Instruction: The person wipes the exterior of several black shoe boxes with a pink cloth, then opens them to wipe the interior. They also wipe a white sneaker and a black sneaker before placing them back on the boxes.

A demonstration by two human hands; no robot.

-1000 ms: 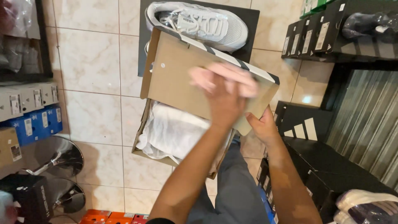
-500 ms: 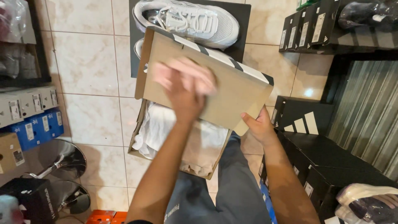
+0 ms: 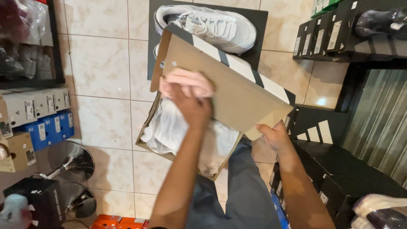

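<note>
Cream floor tiles [image 3: 106,63] fill the room below, with stacks of black shoe boxes [image 3: 339,165] on the right and small blue and white boxes [image 3: 46,123] on a shelf to the left. At the far end, a white sneaker [image 3: 212,25] sits on a dark lid.

Down the middle, an open cardboard shoe box [image 3: 220,93] rests on the person's lap, its hinged lid tipped up and away. White tissue paper [image 3: 174,127] is bunched inside the tray, covering whatever lies beneath.

The left hand [image 3: 188,95] reaches into the box, fingers curled over something pale pink right at the far edge of the tissue; what that pink thing is cannot be told from here, and the grip looks loose rather than clenched. The right hand [image 3: 275,135] is closed on the near right corner of the lid, thumb on top, pinching the cardboard and holding it open.

Handling, as a judgement: the box looks light and fairly stiff, but thin board like this flexes and creases if squeezed mid-panel, so corners and folded edges are the sound places to hold, just where the right hand sits. The tissue is soft, flimsy and quick to tear; it wants gathering in a loose handful, not tugging by one edge. Balanced on a knee, the tray could tip left if pressed hard on that side.
</note>
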